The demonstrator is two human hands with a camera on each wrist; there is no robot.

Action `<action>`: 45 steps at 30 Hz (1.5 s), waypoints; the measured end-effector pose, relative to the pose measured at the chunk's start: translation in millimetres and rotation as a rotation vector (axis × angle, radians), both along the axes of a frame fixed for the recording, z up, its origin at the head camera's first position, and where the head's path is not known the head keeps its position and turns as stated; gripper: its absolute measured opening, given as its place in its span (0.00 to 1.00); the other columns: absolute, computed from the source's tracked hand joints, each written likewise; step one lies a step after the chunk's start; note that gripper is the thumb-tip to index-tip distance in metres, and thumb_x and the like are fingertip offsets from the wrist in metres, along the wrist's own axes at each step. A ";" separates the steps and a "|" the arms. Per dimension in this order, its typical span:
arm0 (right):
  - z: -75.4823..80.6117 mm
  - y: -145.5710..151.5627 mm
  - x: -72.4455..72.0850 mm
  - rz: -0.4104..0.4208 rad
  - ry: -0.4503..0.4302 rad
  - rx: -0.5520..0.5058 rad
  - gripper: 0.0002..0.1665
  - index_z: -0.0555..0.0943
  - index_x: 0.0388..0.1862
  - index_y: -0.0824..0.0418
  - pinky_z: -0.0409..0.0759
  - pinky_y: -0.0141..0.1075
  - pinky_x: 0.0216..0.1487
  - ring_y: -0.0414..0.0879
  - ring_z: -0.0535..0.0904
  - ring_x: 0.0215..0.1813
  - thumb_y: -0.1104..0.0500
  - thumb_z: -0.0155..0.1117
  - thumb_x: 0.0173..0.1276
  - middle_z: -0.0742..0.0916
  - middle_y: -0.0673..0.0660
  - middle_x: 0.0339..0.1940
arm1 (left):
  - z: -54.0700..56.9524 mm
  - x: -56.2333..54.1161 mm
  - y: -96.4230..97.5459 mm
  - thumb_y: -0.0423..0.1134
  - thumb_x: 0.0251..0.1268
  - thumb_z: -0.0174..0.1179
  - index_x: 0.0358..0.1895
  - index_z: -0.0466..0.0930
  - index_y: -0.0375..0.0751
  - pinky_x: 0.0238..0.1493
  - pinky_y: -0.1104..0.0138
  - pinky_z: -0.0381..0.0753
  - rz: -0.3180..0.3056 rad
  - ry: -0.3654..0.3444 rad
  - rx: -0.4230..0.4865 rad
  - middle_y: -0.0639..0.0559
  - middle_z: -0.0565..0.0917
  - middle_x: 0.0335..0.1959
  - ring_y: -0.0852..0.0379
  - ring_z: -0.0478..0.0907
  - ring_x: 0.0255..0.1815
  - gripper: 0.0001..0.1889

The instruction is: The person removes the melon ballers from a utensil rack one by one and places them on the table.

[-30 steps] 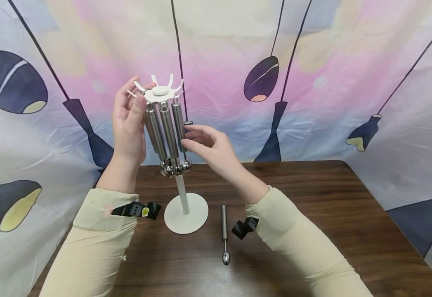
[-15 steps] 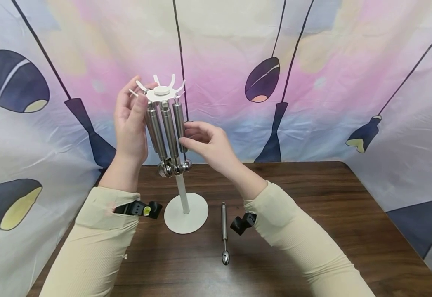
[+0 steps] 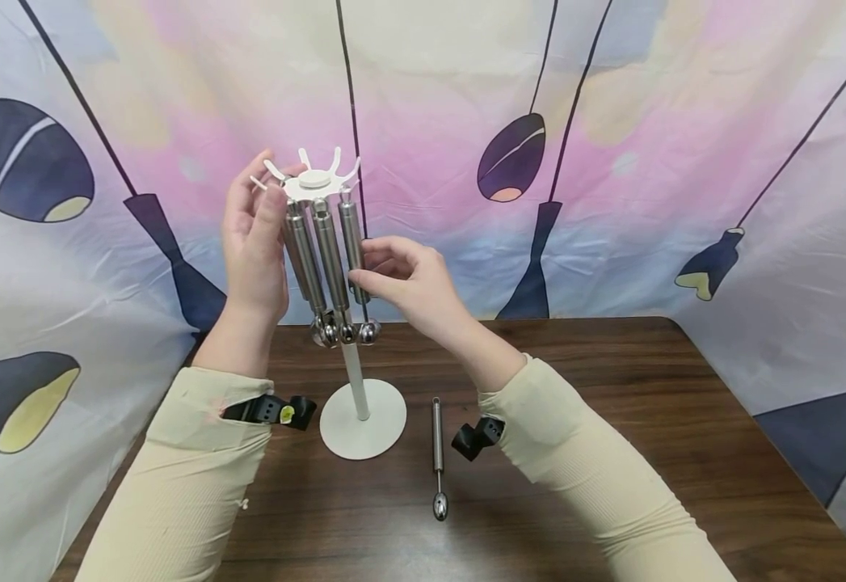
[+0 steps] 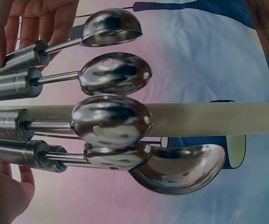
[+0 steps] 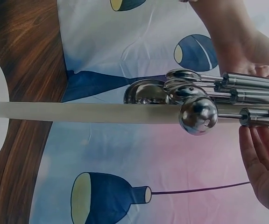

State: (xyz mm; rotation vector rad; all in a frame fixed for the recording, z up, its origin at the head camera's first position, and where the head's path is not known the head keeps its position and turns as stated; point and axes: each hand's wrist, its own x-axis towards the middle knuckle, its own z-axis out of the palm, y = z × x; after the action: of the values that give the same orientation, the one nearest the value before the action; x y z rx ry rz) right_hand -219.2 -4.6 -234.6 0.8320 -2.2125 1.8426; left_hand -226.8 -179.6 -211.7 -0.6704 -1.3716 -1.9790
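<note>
In the head view, my left hand (image 3: pixel 254 242) holds the side of a white hook rack (image 3: pixel 315 183) between thumb and fingers. Steel-handled scoops and melon ballers hang in a ring from its hooks, bowls down. My right hand (image 3: pixel 417 279) pinches the handle of the rightmost melon baller (image 3: pixel 351 226). The right wrist view shows this baller's round bowl (image 5: pixel 199 115) beside the pole, with fingertips on its handle. Oval-bowled ballers (image 4: pixel 111 120) and a larger scoop (image 4: pixel 179 169) hang close together in the left wrist view. The pinched baller's top end is near a hook; contact is unclear.
A white pole (image 3: pixel 355 376) on a round base (image 3: pixel 364 440) carries the rack on the dark wooden table (image 3: pixel 575 420). To the base's right lies another melon baller (image 3: pixel 438 444), its bowl toward the near side. A patterned cloth (image 3: pixel 423 121) hangs behind the table.
The pinched melon baller has shifted slightly, its bowl now a little lower and further right. My left hand keeps its hold on the rack, and the baller on the table stays put.
</note>
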 end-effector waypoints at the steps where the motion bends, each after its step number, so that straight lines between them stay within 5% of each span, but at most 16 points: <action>1: 0.3 0.2 0.0 -0.002 0.001 -0.005 0.22 0.81 0.58 0.63 0.83 0.34 0.47 0.44 0.84 0.40 0.62 0.69 0.64 0.87 0.60 0.45 | 0.2 -0.1 0.0 0.42 0.70 0.57 0.69 0.66 0.35 0.54 0.70 0.75 0.002 -0.001 0.001 0.49 0.82 0.53 0.57 0.78 0.53 0.28; 26: 4.8 11.3 13.8 -0.008 0.003 -0.080 0.19 0.82 0.53 0.64 0.84 0.37 0.45 0.42 0.83 0.37 0.63 0.70 0.63 0.88 0.60 0.42 | 0.9 1.2 -1.2 0.41 0.69 0.57 0.65 0.71 0.42 0.57 0.70 0.74 0.021 0.003 -0.003 0.50 0.82 0.52 0.58 0.77 0.53 0.23; 34: -3.0 21.9 19.1 -0.027 0.001 -0.108 0.18 0.82 0.51 0.65 0.83 0.36 0.42 0.41 0.83 0.33 0.63 0.70 0.62 0.88 0.59 0.38 | -0.3 1.7 -0.7 0.52 0.54 0.73 0.66 0.68 0.39 0.59 0.69 0.72 0.000 0.002 0.025 0.48 0.83 0.53 0.55 0.77 0.58 0.39; 45: -14.9 37.7 24.9 -0.076 -0.034 -0.108 0.16 0.84 0.49 0.62 0.83 0.38 0.38 0.45 0.82 0.33 0.61 0.72 0.61 0.87 0.51 0.34 | -0.3 5.6 3.9 0.53 0.48 0.77 0.67 0.65 0.38 0.59 0.69 0.71 -0.021 -0.001 0.065 0.50 0.83 0.53 0.55 0.76 0.58 0.45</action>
State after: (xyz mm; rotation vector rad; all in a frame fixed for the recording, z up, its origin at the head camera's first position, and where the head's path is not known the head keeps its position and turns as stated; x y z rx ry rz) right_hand -194.3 33.0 -249.6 0.6927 -2.1108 1.9351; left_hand -221.2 -175.7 -212.0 -0.6565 -1.3001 -2.0318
